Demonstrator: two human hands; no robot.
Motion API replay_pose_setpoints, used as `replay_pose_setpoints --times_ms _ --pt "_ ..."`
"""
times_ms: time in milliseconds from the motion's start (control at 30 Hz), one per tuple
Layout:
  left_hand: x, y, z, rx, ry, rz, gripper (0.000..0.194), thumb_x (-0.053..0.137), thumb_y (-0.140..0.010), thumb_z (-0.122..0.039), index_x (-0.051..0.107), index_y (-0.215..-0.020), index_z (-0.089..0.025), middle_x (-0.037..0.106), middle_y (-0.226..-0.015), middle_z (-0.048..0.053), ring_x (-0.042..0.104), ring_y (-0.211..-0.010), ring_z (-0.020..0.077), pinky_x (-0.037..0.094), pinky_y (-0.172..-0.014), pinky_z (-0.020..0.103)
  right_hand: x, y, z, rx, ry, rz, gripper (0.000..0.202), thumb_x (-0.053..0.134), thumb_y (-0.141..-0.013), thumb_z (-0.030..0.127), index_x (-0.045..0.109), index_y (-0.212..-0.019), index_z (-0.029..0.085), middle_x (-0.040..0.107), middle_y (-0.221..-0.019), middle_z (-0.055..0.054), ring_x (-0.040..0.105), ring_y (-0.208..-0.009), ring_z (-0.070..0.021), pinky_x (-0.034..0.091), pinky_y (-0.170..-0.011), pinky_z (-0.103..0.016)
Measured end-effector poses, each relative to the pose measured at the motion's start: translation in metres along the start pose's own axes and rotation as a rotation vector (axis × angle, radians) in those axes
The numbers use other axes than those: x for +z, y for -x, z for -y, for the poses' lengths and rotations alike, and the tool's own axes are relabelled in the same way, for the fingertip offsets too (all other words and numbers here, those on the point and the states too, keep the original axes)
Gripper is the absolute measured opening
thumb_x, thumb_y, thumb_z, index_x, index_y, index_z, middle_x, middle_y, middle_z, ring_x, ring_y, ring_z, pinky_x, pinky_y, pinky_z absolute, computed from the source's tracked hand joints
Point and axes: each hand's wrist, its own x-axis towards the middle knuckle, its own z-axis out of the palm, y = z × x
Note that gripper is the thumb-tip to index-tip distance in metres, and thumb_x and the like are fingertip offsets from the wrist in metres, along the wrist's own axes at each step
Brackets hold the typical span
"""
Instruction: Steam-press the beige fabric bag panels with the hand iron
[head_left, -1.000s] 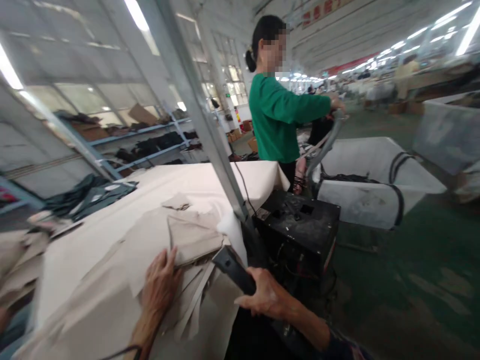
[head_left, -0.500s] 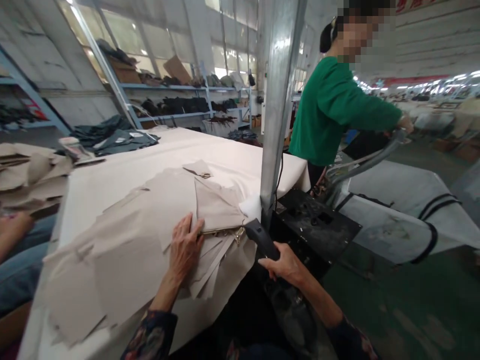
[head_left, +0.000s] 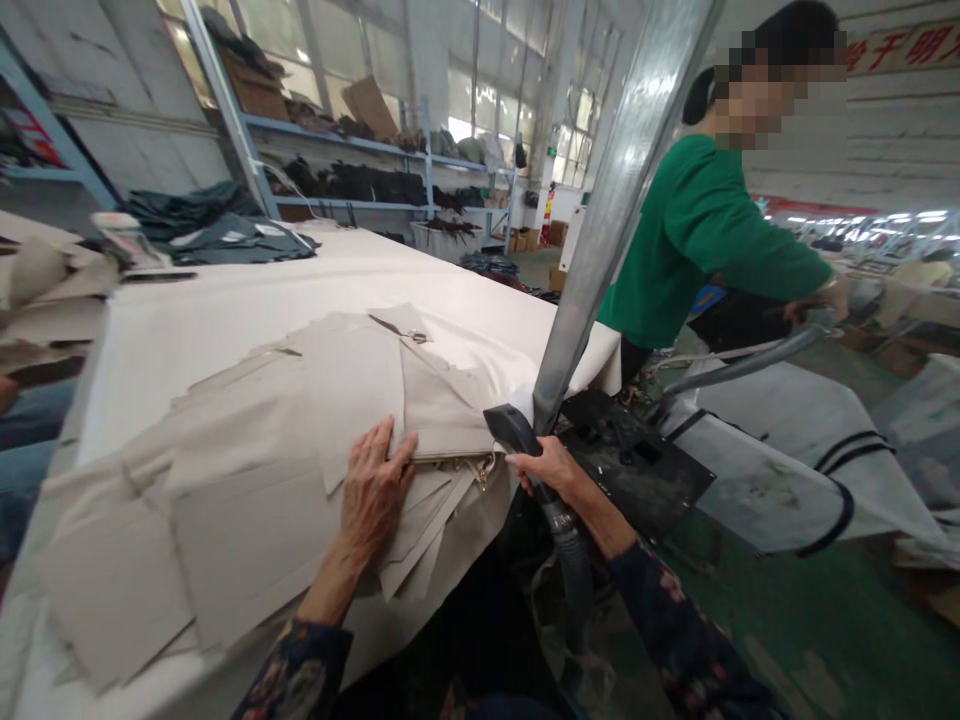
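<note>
"Beige fabric panels (head_left: 255, 530), overlapping across the bench (head_left: 225, 300). Your grips?"

"Left grip (head_left: 371, 495) flat on the panels, fingers slightly apart, clamped on nothing. Right grip (head_left: 551, 466) closed round a black nozzle (head_left: 512, 425), its head by the panels' edge."

"Risks?"

"Layers look loose. A shove from the nozzle, or drag under my left palm, could skew or crease them. The metal post (head_left: 611, 215) is near; a wide swing to my right could knock it. The ribbed hose (head_left: 575, 570) might snag below the edge. A scissors-like tool (head_left: 417, 337) on the panels could slide if the cloth is tugged."

"Surface, room?"

"Pale covering, wrinkled near the post. Folded dark cloth (head_left: 240, 240) at the far end; blue-framed shelves (head_left: 345, 141) behind. Right: black box (head_left: 645, 470), whitish bin (head_left: 772, 450), green floor (head_left: 757, 610), co-worker (head_left: 701, 235) in green, hand at a grey tube (head_left: 750, 360)."
</note>
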Motion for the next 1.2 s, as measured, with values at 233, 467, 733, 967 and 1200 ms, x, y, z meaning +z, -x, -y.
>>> replay_pose_setpoints --times_ms 233,467,733,967,1200 --pt "0.0 0.0 -0.002 -0.006 -0.016 0.007 0.031 0.052 -0.087 -0.019 0.063 -0.115 -0.013 0.045 -0.137 0.025 0.042 -0.127 0.0346 0.034 -0.104 0.05 -0.021 0.029 0.006 -0.019 -0.053 0.081 0.03 0.069 -0.069 0.039 0.057 -0.064 0.013 0.056 -0.047 0.001 0.05 -0.038 -0.01 0.042 -0.04 -0.022" --pt "-0.018 0.0 0.025 0.011 -0.042 0.019 0.034 0.041 -0.089 -0.011 0.065 -0.114 -0.01 0.05 -0.134 0.026 0.045 -0.126 0.0342 0.034 -0.103 0.05 -0.029 0.063 0.012 -0.009 -0.033 0.098 0.031 0.067 -0.072 0.041 0.056 -0.068 0.013 0.054 -0.05 0.002 0.05 -0.041 -0.0104 0.042 -0.043 -0.023" --pt "-0.041 0.013 0.067 -0.036 -0.125 0.045 0.036 0.036 -0.09 -0.012 0.065 -0.113 -0.01 0.055 -0.131 0.021 0.05 -0.122 0.0296 0.036 -0.103 0.046 -0.021 0.092 0.037 -0.046 0.102 0.115 0.034 0.068 -0.07 0.042 0.057 -0.081 0.012 0.058 -0.055 0.001 0.051 -0.042 -0.0112 0.042 -0.042 -0.023" --pt "-0.035 0.019 0.063 -0.056 -0.083 0.014 0.036 0.038 -0.09 -0.012 0.063 -0.115 -0.009 0.053 -0.132 0.022 0.046 -0.126 0.0305 0.032 -0.106 0.047 -0.001 0.105 0.026 -0.019 0.167 0.265 0.028 0.066 -0.073 0.035 0.06 -0.085 0.011 0.059 -0.055 0.001 0.052 -0.042 -0.0106 0.042 -0.043 -0.021" --pt "-0.033 0.023 0.066 -0.074 -0.051 0.0 0.036 0.037 -0.091 -0.013 0.063 -0.116 -0.013 0.052 -0.135 0.019 0.045 -0.128 0.0288 0.033 -0.106 0.048 0.033 0.078 0.023 -0.042 0.18 0.384 0.026 0.064 -0.074 0.036 0.058 -0.065 0.012 0.056 -0.046 0.002 0.049 -0.039 -0.0086 0.039 -0.043 -0.019"
